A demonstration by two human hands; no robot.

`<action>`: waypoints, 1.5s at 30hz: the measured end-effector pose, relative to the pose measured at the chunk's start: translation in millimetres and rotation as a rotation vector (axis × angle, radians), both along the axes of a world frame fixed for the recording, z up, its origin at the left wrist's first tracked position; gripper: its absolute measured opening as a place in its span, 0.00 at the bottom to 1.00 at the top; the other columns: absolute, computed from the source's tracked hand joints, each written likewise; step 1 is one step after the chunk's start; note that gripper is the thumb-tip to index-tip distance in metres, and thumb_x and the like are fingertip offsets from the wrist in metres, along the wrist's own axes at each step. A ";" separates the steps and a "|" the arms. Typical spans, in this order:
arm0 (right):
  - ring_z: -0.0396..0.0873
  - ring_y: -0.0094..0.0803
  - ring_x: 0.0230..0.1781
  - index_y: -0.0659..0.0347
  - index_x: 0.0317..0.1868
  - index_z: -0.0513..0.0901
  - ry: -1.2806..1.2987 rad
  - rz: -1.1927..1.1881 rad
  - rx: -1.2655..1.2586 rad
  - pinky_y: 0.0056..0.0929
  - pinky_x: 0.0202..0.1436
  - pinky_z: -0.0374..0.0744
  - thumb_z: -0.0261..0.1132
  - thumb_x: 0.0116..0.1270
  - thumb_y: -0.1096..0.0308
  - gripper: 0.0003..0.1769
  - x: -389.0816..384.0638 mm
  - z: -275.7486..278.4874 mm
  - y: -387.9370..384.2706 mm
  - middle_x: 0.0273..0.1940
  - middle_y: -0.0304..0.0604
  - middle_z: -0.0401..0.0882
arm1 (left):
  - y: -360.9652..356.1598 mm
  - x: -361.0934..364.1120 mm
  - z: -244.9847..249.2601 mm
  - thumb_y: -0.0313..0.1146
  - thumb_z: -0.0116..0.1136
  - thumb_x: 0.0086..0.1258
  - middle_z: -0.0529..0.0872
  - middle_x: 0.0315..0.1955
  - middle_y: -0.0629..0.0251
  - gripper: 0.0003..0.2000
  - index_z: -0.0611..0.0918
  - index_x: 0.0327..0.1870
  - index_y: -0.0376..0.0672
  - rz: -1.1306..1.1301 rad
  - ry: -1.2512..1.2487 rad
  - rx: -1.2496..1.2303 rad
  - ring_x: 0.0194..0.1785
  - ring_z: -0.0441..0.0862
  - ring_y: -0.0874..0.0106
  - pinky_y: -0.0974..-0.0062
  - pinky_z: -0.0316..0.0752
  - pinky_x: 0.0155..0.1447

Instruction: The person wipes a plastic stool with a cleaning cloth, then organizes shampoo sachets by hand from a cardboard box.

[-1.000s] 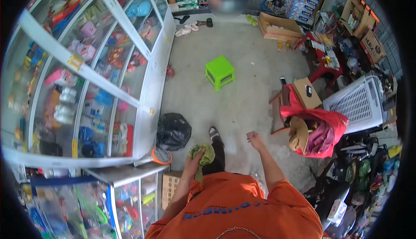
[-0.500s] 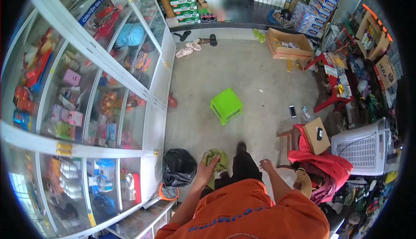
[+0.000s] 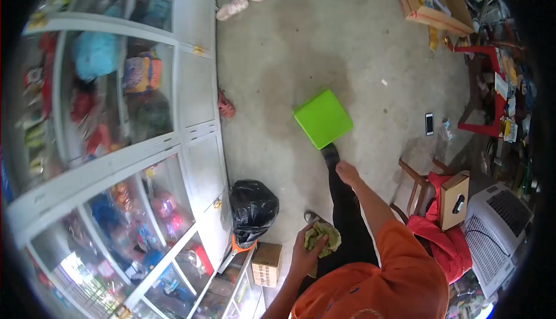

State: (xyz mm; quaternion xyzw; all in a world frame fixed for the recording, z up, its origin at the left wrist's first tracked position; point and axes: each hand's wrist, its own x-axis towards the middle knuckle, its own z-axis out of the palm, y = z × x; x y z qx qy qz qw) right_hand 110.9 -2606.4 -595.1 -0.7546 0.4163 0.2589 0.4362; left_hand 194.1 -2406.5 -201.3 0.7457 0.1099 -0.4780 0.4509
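My left hand [image 3: 305, 250] is wrapped round a crumpled yellow-green cloth [image 3: 322, 239], low in the view in front of my orange shirt. My right hand [image 3: 348, 173] is held over my dark trouser leg, just below the green stool [image 3: 323, 118]; its fingers look curled, and whether they hold anything is too small to tell. The square-topped stool stands on the grey floor, with my dark shoe at its lower edge.
Glass-fronted cabinets [image 3: 198, 93] line the left, with a black bag [image 3: 253, 210] and a carton [image 3: 267, 264] beside them. At right are a phone [image 3: 429, 124], a red stool [image 3: 496, 90], a chair [image 3: 412, 180] with red cloth and a white crate [image 3: 492, 232]. An open box [image 3: 412, 6] lies at top right.
The view has moved forward and tilted down, so the green stool is nearer to me. One foot has stepped up to the stool. My left hand still holds the cloth.
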 end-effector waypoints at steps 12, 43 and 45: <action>0.74 0.50 0.70 0.61 0.78 0.62 0.099 0.020 -0.317 0.57 0.70 0.71 0.76 0.57 0.36 0.58 128.5 -161.5 -156.9 0.69 0.57 0.74 | -3.5 7.7 -86.5 0.36 0.70 0.71 0.80 0.61 0.52 0.31 0.72 0.72 0.34 0.354 0.311 0.284 0.64 0.80 0.65 0.67 0.76 0.67; 0.81 0.36 0.46 0.65 0.47 0.81 -0.509 1.065 0.577 0.37 0.53 0.76 0.59 0.76 0.48 0.23 -119.9 373.5 322.4 0.42 0.47 0.84 | 223.4 -510.6 7.1 0.49 0.55 0.80 0.88 0.47 0.62 0.21 0.81 0.62 0.42 1.890 -0.266 -0.377 0.43 0.87 0.70 0.70 0.83 0.50; 0.80 0.33 0.43 0.66 0.41 0.83 -0.493 0.888 0.670 0.38 0.50 0.77 0.52 0.81 0.51 0.25 -157.6 416.6 364.9 0.40 0.42 0.82 | 233.3 -565.2 9.9 0.50 0.51 0.82 0.87 0.50 0.60 0.22 0.79 0.65 0.42 2.108 -0.369 -0.586 0.47 0.88 0.68 0.67 0.84 0.54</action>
